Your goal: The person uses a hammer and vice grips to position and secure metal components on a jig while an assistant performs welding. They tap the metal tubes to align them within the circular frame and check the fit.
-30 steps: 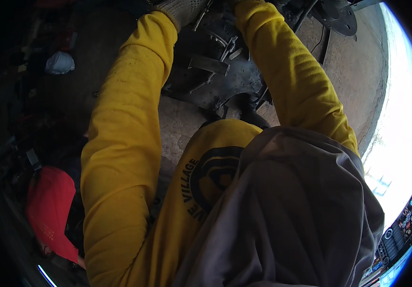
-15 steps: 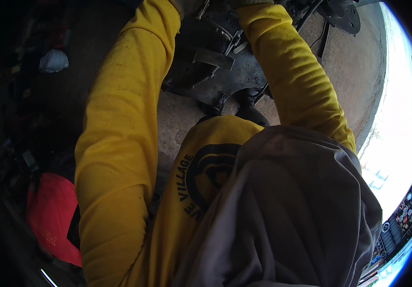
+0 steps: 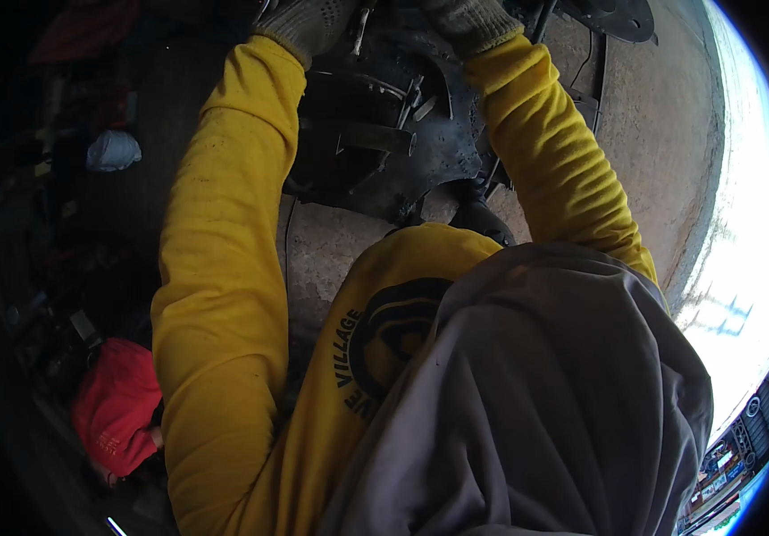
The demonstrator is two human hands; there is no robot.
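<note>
At the upper edge, my left hand (image 3: 306,22) wears a grey knitted work glove; its fingers are cut off or in shadow. Close by its inner side is a thin light-coloured metal piece (image 3: 360,32), and I cannot tell whether the hand grips it. My right hand (image 3: 478,21), gloved alike, reaches forward over the same machinery, its fingers also out of sight. Below and between the hands sits a large dark, greasy metal assembly (image 3: 451,156) with a flat bracket (image 3: 376,137) across it. Both forearms are in yellow sleeves.
A dark round plate with holes (image 3: 621,18) sticks out at upper right. My dark boot (image 3: 481,219) stands by the assembly's near edge. At left are a whitish bundle (image 3: 114,151) and a person in a red shirt (image 3: 117,406). Bright daylight fills the right.
More of both gloves now shows as my hands come lower into the picture. My forearms have moved slightly, and the view of the surroundings has shifted a little.
</note>
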